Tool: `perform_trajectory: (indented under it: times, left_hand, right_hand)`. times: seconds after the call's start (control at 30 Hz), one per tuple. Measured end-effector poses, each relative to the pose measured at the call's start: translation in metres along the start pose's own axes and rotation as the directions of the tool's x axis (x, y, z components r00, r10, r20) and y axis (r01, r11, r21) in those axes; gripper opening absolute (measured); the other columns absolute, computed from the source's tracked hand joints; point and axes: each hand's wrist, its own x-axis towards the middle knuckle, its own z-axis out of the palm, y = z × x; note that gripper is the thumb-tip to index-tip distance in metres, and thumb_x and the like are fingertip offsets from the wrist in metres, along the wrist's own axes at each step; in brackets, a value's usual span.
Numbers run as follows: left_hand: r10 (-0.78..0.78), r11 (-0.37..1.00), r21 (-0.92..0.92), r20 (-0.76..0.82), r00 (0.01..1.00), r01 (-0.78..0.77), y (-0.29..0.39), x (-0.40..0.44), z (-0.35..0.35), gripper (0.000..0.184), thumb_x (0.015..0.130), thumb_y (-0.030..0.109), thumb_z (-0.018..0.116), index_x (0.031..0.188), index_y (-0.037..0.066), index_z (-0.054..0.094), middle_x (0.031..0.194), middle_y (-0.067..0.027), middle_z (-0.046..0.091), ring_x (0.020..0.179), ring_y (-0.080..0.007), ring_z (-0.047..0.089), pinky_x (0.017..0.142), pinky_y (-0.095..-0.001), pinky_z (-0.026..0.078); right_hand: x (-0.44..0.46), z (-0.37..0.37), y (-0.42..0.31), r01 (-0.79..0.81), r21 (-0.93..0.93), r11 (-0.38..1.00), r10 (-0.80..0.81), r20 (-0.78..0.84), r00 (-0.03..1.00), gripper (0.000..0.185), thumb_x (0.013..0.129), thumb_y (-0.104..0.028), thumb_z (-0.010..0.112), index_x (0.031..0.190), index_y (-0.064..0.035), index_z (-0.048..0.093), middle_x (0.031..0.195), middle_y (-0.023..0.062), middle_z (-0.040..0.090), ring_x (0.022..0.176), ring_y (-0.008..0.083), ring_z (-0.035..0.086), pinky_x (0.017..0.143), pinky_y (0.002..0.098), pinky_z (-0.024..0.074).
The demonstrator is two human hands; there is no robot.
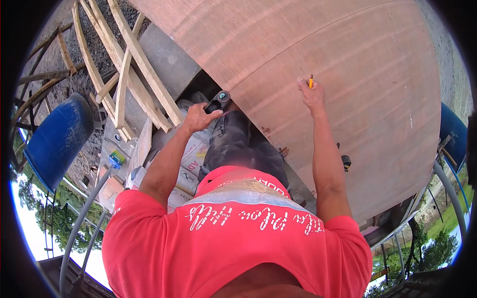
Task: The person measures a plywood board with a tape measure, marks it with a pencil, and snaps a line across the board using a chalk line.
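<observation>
My right hand (pixel 313 95) is over the large plywood sheet (pixel 367 114), with its fingers closed around a short yellow pencil (pixel 311 81) whose dark end points up. At the sheet's near left edge, my left hand (pixel 199 118) is wrapped around a dark tool with a round, teal-centred end (pixel 222 97); its exact kind is not clear. A thin, faint line runs across the plywood from beside this tool to the far edge. On the sheet near my right forearm lies a small black and yellow tape measure (pixel 346 163).
Several lengths of sawn timber (pixel 134 64) lie crossed at the left. Printed bags (pixel 191 158) sit low beside my legs. Blue barrels (pixel 59 141) stand at both sides, near grey metal pipes (pixel 84 213). A brush with a blue and green head (pixel 117 159) lies at left.
</observation>
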Motion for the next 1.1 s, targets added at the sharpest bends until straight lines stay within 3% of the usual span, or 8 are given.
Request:
perform_trajectory:
  times: [0.1,0.23,0.43,0.53,0.67,0.77,0.83,1.1]
  left_hand:
    - [0.008,1.000,0.029,0.003,1.000,-0.008,-0.019,0.004,0.011,0.066,0.074,0.057,0.069,0.094,-0.006,0.066,0.080,-0.0245,0.066,0.077,-0.0339,0.067,0.073,-0.0418,0.051]
    - [-0.034,0.995,0.102,0.132,0.991,0.020,-0.014,0.004,0.009,0.095,0.070,0.068,0.067,0.124,-0.009,0.054,0.111,-0.0315,0.061,0.109,-0.0417,0.059,0.095,-0.0421,0.046]
    - [-0.070,0.992,0.116,0.096,0.993,0.059,-0.029,0.031,0.001,0.092,0.071,0.068,0.067,0.122,-0.008,0.056,0.107,-0.0309,0.063,0.106,-0.0420,0.060,0.094,-0.0429,0.047]
    - [-0.016,0.995,0.095,0.036,0.999,0.013,-0.029,0.034,-0.007,0.081,0.070,0.064,0.070,0.109,-0.007,0.062,0.093,-0.0301,0.065,0.095,-0.0428,0.063,0.086,-0.0450,0.048]
    - [-0.067,0.991,0.126,0.126,0.990,0.051,-0.031,0.041,-0.017,0.089,0.071,0.065,0.069,0.120,-0.008,0.057,0.105,-0.0308,0.064,0.106,-0.0421,0.060,0.094,-0.0433,0.047]
    - [-0.052,0.994,0.105,0.108,0.993,0.040,-0.036,0.045,-0.018,0.086,0.070,0.064,0.070,0.116,-0.008,0.058,0.101,-0.0304,0.064,0.103,-0.0422,0.061,0.092,-0.0439,0.047]
    - [-0.013,0.997,0.071,0.057,0.998,0.009,-0.045,0.049,-0.013,0.078,0.069,0.062,0.072,0.107,-0.006,0.062,0.093,-0.0300,0.065,0.096,-0.0428,0.063,0.086,-0.0458,0.048]
    - [0.006,0.999,0.048,0.040,0.999,-0.008,-0.055,0.056,-0.004,0.080,0.069,0.059,0.074,0.113,-0.006,0.060,0.100,-0.0302,0.065,0.100,-0.0428,0.062,0.089,-0.0444,0.048]
  right_hand:
    - [0.022,0.011,-0.006,0.029,0.009,1.000,-0.029,-0.034,0.999,0.028,0.082,-0.029,0.070,0.083,-0.0007,0.069,0.064,-0.0033,0.053,0.059,0.0069,0.046,0.055,0.0271,0.0386]
    - [0.054,0.024,-0.007,-0.053,-0.036,0.998,0.049,-0.108,0.993,0.027,0.081,-0.028,0.070,0.079,-0.0011,0.067,0.065,-0.0032,0.053,0.062,0.0069,0.048,0.057,0.0268,0.0398]
    - [0.093,0.049,-0.028,-0.136,-0.104,0.985,0.105,-0.257,0.961,0.030,0.075,-0.027,0.073,0.080,0.0011,0.064,0.070,0.0037,0.059,0.062,0.0133,0.054,0.059,0.0305,0.0438]
    - [0.118,0.056,-0.030,-0.188,-0.170,0.967,0.128,-0.309,0.942,0.034,0.072,-0.029,0.073,0.079,0.0025,0.063,0.069,0.0078,0.059,0.062,0.0175,0.056,0.060,0.0345,0.0458]
    - [0.131,0.056,-0.035,-0.251,-0.225,0.941,0.171,-0.323,0.931,0.038,0.071,-0.031,0.073,0.083,0.0042,0.062,0.071,0.0112,0.061,0.064,0.0195,0.058,0.062,0.0376,0.0472]
    - [0.136,0.053,-0.032,-0.264,-0.267,0.927,0.165,-0.343,0.925,0.030,0.074,-0.023,0.075,0.081,0.0011,0.057,0.065,0.0040,0.056,0.054,0.0115,0.050,0.048,0.0320,0.0391]
    - [0.132,0.053,-0.036,-0.242,-0.271,0.932,0.134,-0.363,0.922,0.032,0.074,-0.024,0.075,0.080,0.0008,0.057,0.063,0.0037,0.055,0.051,0.0117,0.048,0.045,0.0323,0.0368]
    - [0.128,0.049,-0.029,-0.241,-0.271,0.932,0.131,-0.368,0.921,0.034,0.073,-0.026,0.075,0.079,0.0010,0.056,0.062,0.0031,0.052,0.047,0.0120,0.045,0.042,0.0325,0.0347]
